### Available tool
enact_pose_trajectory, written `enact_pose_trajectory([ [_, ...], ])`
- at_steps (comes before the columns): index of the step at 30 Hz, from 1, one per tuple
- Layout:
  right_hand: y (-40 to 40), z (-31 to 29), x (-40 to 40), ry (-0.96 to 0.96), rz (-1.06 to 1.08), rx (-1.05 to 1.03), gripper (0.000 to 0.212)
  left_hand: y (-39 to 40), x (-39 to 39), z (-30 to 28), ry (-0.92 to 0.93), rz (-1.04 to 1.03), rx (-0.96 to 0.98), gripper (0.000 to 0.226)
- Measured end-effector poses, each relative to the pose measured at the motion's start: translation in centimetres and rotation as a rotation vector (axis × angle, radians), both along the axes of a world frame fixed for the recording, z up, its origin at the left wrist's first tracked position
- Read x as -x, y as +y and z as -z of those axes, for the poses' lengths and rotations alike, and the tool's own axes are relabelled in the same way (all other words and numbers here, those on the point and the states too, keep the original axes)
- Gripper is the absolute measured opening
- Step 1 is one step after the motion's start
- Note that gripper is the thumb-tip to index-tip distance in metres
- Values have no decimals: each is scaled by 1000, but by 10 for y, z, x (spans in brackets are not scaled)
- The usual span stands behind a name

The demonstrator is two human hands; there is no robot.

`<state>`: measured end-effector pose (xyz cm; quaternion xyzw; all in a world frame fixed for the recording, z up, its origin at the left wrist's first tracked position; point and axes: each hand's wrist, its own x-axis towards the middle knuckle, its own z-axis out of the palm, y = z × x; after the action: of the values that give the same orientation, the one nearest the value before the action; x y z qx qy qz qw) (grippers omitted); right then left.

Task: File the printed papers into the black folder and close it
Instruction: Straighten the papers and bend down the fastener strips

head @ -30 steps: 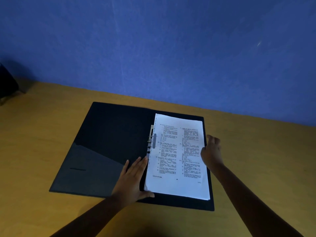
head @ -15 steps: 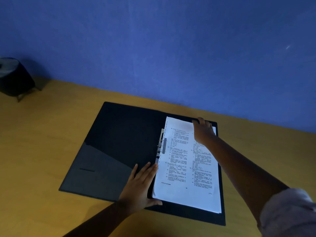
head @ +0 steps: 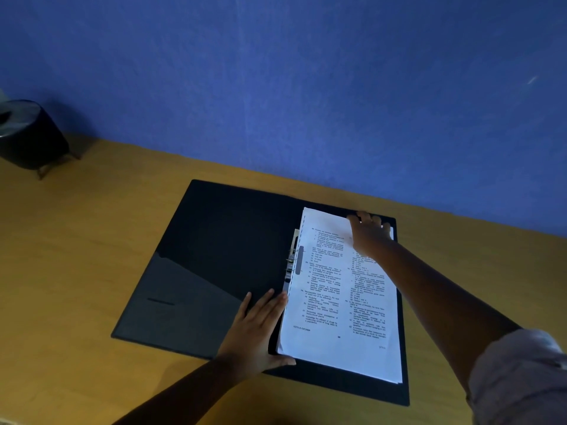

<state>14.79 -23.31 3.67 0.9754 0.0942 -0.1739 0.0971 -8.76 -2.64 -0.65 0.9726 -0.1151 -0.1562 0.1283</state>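
The black folder (head: pixel 214 256) lies open flat on the wooden table. A stack of printed papers (head: pixel 334 302) rests on its right half, left edge against the metal clip (head: pixel 291 265) at the spine. My left hand (head: pixel 260 326) lies flat, fingers spread, on the folder beside the papers' lower left edge, thumb touching the stack's bottom corner. My right hand (head: pixel 368 233) reaches across to the papers' far right corner, fingers curled over the top edge. Whether it pinches the sheets or only presses them is unclear.
A dark round container (head: pixel 27 133) on small legs stands at the far left of the yellow-brown table (head: pixel 76 240). A blue wall (head: pixel 306 87) rises right behind the folder. The folder's left inner cover has a slanted pocket (head: pixel 181 305).
My right hand moved from the papers' right edge up to their far top right corner. The left hand stayed flat by the spine. The camera shifted, showing the dark container.
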Motion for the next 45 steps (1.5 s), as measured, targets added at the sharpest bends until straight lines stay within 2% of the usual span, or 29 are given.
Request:
enact_pose_trajectory([
  [8, 0, 1, -2, 11, -40, 69, 62, 1, 1, -1, -36, 2, -7, 107],
  [22, -1, 4, 4, 24, -98, 100, 69, 2, 1, 4, 5, 4, 13, 107],
  [27, -15, 0, 7, -174, -217, -50, 72, 2, 0, 3, -16, 4, 52, 111],
  [29, -18, -4, 12, -198, -162, -169, 69, 4, 0, 4, -30, 7, 102, 112],
  [33, -26, -15, 36, -278, 195, -421, 58, 3, -1, 5, -89, -17, 158, 104],
  [35, -34, -15, 54, -295, 302, -382, 57, 3, 0, 7, -111, -28, 173, 98],
  [38, -46, -10, 77, -169, 426, -347, 51, 3, 1, 8, -150, -24, 173, 93],
  [42, -56, 0, 95, -55, 538, -412, 43, 2, 1, 6, -184, -22, 183, 87],
  [45, -51, 4, 103, -51, 572, -469, 44, 3, 1, 8, -206, -33, 235, 88],
])
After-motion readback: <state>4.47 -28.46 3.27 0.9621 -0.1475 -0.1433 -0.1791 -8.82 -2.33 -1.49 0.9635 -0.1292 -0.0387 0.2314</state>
